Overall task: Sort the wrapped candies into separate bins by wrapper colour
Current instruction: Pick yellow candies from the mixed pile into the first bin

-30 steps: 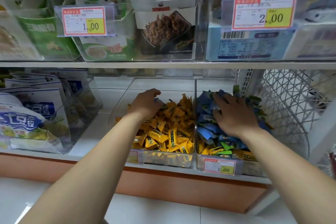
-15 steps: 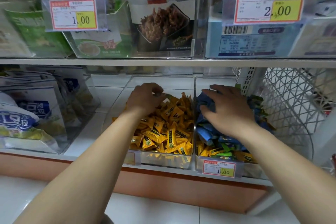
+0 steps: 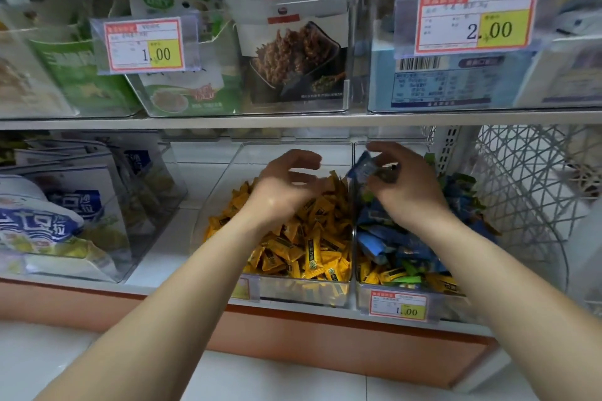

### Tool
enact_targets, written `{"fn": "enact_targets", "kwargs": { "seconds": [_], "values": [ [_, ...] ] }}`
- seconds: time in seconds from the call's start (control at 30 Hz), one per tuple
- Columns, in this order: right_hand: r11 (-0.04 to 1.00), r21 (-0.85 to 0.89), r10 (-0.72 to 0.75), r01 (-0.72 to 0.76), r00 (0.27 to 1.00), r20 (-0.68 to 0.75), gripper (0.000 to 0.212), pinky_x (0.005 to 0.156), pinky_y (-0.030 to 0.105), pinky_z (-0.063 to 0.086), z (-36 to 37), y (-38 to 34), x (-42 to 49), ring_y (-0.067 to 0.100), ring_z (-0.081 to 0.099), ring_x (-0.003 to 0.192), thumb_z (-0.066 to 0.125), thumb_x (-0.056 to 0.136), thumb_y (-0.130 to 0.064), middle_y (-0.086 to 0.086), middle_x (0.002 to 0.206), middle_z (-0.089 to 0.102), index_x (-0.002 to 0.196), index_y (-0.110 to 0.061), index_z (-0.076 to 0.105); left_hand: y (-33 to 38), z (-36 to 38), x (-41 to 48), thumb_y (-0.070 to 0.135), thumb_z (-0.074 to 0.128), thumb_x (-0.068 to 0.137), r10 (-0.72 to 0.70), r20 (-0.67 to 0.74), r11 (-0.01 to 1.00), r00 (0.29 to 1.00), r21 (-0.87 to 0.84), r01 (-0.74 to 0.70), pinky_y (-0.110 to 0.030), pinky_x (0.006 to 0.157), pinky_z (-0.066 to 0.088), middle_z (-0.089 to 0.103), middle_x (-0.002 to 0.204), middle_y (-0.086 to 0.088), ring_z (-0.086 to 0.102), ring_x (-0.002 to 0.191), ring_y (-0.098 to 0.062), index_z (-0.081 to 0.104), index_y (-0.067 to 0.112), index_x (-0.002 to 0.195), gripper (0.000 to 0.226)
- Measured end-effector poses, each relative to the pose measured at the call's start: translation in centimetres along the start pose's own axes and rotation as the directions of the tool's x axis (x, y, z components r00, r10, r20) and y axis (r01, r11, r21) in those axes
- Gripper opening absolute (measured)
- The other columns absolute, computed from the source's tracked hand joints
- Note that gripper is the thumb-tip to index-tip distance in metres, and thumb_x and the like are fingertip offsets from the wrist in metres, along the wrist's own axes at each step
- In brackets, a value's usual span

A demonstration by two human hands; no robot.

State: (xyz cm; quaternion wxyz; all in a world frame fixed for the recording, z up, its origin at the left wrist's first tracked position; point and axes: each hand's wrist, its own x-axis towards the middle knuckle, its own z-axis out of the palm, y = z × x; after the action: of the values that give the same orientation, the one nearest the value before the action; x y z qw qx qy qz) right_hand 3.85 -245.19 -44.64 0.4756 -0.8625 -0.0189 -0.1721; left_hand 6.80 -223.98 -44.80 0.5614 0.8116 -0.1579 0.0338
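Note:
Two clear bins stand side by side on the lower shelf. The left bin (image 3: 293,295) holds a pile of yellow wrapped candies (image 3: 312,238). The right bin (image 3: 456,308) holds mostly blue candies (image 3: 391,238), with green candies (image 3: 407,278) and yellow ones (image 3: 374,272) mixed in at its front. My left hand (image 3: 286,185) hovers over the back of the yellow pile, its fingers loosely curved and nothing visible in them. Above the back of the right bin, my right hand (image 3: 407,185) grips a blue wrapped candy (image 3: 365,168), lifted off the pile.
The upper shelf edge (image 3: 293,122) runs close above both hands, carrying clear boxes of snack packs and price tags. Blue-and-white snack bags (image 3: 49,221) fill a clear box at the left. A white wire basket (image 3: 527,189) stands right of the bins. Tiled floor lies below.
Both hands have lifted off the candy piles. My right hand, flat on the blue pile before, now holds blue candy raised above it. My left hand has risen and loosened.

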Motion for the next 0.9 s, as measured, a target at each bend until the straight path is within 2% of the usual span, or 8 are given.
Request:
{"fn": "enact_targets", "kwargs": {
  "seconds": [0.1, 0.2, 0.3, 0.47, 0.57, 0.7, 0.77, 0.9],
  "values": [
    [0.862, -0.46, -0.222, 0.215, 0.974, 0.039, 0.041, 0.082, 0.031, 0.045, -1.1, 2.1, -0.2, 0.018, 0.05, 0.105, 0.057, 0.095, -0.016, 0.004, 0.122, 0.047, 0.133, -0.03, 0.056, -1.4, -0.9, 2.9, 0.024, 0.069, 0.091, 0.029, -0.161, 0.96, 0.987, 0.28, 0.018, -0.022, 0.074, 0.055, 0.068, 0.095, 0.02, 0.065, 0.081, 0.008, 0.067, 0.035, 0.098, 0.013],
    [0.745, -0.616, -0.078, 0.258, 0.95, 0.303, 0.042, 0.111, 0.039, 0.031, -0.6, 4.4, -0.6, 0.026, 0.029, 0.141, 0.039, 0.103, -0.042, 0.003, 0.155, 0.032, 0.142, -0.031, 0.049, -3.2, -0.5, 6.1, 0.023, 0.062, 0.093, -0.001, -0.107, 0.917, 0.994, 0.398, 0.044, -0.027, 0.079, 0.053, 0.066, 0.101, 0.016, 0.063, 0.09, -0.002, 0.067, 0.03, 0.106, 0.016],
    [0.71, -0.639, 0.014, 0.295, 0.902, 0.432, 0.058, 0.122, 0.038, 0.001, 0.1, 5.7, -0.7, 0.015, -0.005, 0.152, 0.021, 0.101, -0.058, -0.003, 0.167, 0.001, 0.155, -0.037, 0.025, -5.4, 0.9, 9.2, 0.028, 0.063, 0.093, -0.128, 0.051, 0.798, 0.99, 0.599, 0.072, -0.03, 0.082, 0.052, 0.065, 0.117, -0.001, 0.061, 0.094, -0.014, 0.063, 0.021, 0.121, 0.028],
    [0.737, -0.621, 0.027, 0.266, 0.907, 0.421, 0.061, 0.123, 0.039, -0.001, 0.1, 6.4, -0.7, 0.014, -0.009, 0.152, 0.025, 0.098, -0.062, -0.006, 0.167, -0.002, 0.155, -0.04, 0.018, -7.9, 3.2, 12.2, 0.041, 0.059, 0.096, -0.365, 0.064, 0.633, 0.929, 0.749, 0.197, -0.032, 0.077, 0.043, 0.063, 0.119, -0.013, 0.059, 0.1, -0.026, 0.061, 0.005, 0.117, 0.042],
    [0.737, -0.624, 0.036, 0.258, 0.908, 0.418, 0.063, 0.123, 0.04, 0.0, 0.3, 6.6, -0.8, 0.015, -0.01, 0.152, 0.025, 0.097, -0.065, -0.006, 0.167, -0.002, 0.155, -0.042, 0.015, -8.7, 3.6, 12.6, 0.047, 0.062, 0.093, -0.407, 0.046, 0.571, 0.912, 0.792, 0.214, -0.033, 0.075, 0.041, 0.06, 0.113, -0.015, 0.057, 0.102, -0.028, 0.056, 0.002, 0.113, 0.05],
    [0.724, -0.639, 0.038, 0.262, 0.909, 0.416, 0.064, 0.123, 0.041, -0.002, 0.4, 6.8, -0.7, 0.015, -0.011, 0.152, 0.023, 0.096, -0.066, -0.006, 0.167, -0.002, 0.155, -0.042, 0.014, -9.1, 2.9, 12.2, 0.048, 0.064, 0.092, -0.489, 0.147, 0.584, 0.86, 0.787, 0.198, -0.034, 0.079, 0.048, 0.061, 0.095, -0.012, 0.059, 0.088, -0.023, 0.064, 0.0, 0.1, 0.048],
    [0.728, -0.634, 0.034, 0.259, 0.911, 0.411, 0.064, 0.123, 0.039, -0.004, 0.4, 6.8, -0.8, 0.015, -0.011, 0.151, 0.023, 0.096, -0.066, -0.007, 0.166, -0.002, 0.155, -0.042, 0.015, -9.2, 2.5, 11.7, 0.04, 0.06, 0.097, -0.497, 0.178, 0.597, 0.849, 0.78, 0.186, -0.034, 0.084, 0.049, 0.066, 0.106, -0.015, 0.063, 0.096, -0.025, 0.068, -0.003, 0.109, 0.045],
    [0.729, -0.634, 0.035, 0.258, 0.911, 0.411, 0.064, 0.122, 0.039, -0.003, 0.4, 6.8, -0.8, 0.015, -0.01, 0.151, 0.023, 0.096, -0.067, -0.007, 0.166, -0.001, 0.154, -0.043, 0.015, -8.8, 1.9, 10.8, 0.033, 0.07, 0.091, -0.359, 0.131, 0.712, 0.924, 0.679, 0.18, -0.03, 0.082, 0.045, 0.062, 0.125, -0.008, 0.058, 0.107, -0.022, 0.066, 0.015, 0.112, 0.028]
  ]
}}
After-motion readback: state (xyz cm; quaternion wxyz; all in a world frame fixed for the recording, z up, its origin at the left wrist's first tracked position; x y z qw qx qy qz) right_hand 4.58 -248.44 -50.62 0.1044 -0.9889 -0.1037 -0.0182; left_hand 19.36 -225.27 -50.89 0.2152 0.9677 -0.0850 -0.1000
